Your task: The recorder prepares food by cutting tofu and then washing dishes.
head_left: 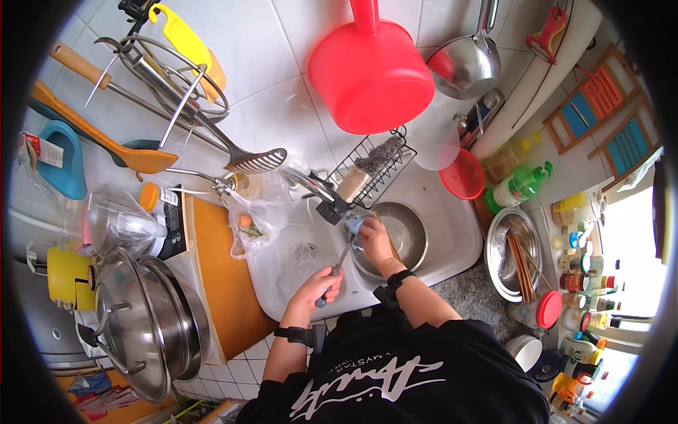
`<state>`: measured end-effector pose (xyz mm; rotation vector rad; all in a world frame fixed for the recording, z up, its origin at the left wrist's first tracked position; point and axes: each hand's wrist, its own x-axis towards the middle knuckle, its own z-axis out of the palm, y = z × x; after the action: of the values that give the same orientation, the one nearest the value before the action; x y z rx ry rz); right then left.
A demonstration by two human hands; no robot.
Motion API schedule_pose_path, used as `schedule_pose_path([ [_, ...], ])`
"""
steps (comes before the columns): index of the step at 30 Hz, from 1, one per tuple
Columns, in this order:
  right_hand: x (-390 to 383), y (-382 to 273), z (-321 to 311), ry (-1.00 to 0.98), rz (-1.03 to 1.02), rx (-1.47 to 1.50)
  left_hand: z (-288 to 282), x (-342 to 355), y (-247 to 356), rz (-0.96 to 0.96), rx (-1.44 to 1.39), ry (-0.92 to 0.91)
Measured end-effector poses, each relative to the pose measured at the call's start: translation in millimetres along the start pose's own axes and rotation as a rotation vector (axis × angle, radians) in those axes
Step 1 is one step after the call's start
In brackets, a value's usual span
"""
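From my end, the largest thing is the white sink (452, 244), which the person works over. Above it a red dipper (371, 78) hangs handle-up against the tiled wall (261, 49), I'd guess to keep it out of the way. The wire rack (388, 178) is at the sink's back edge, probably so its grey scrubber (381, 155) and pale sponge (352, 185) can drip dry within reach. A steel bowl (414, 232) rests in the sink, partly covered by the right hand (378, 242). That hand is curled, fingertips pinching a small blue cloth (354, 224), or perhaps a sponge, against a slim utensil (345, 251). The left hand (319, 287) is wrapped around the utensil's handle, seemingly to steady it below the tap (330, 210); its far end is hidden from me.

I count one sink, dipper, rack, bowl in the sink, scrubber, sponge, utensil and cloth, plus two hands.
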<state>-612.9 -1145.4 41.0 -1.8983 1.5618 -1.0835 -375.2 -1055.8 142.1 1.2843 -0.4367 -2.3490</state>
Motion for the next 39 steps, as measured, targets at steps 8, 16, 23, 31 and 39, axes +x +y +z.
schedule_pose_path([
  [8,10.4,56.4,-7.1,-0.099,0.347,-0.055,-21.5,-17.3,-30.7,0.017,0.09,0.013],
  [16,16.6,37.2,-36.7,-0.094,0.085,0.109,-35.8,-26.4,-41.0,0.007,0.123,-0.005],
  [23,-0.4,10.3,-18.0,-0.241,-0.138,-0.174,-28.6,-29.5,-40.2,-0.005,0.251,-0.036],
  [31,12.7,95.6,-4.9,-0.41,-0.107,-0.301,-44.4,-48.2,-52.4,0.023,0.266,-0.085],
  [39,7.9,109.8,-19.0,-0.338,0.648,0.42,-57.8,-44.3,-54.3,0.032,0.151,-0.042],
])
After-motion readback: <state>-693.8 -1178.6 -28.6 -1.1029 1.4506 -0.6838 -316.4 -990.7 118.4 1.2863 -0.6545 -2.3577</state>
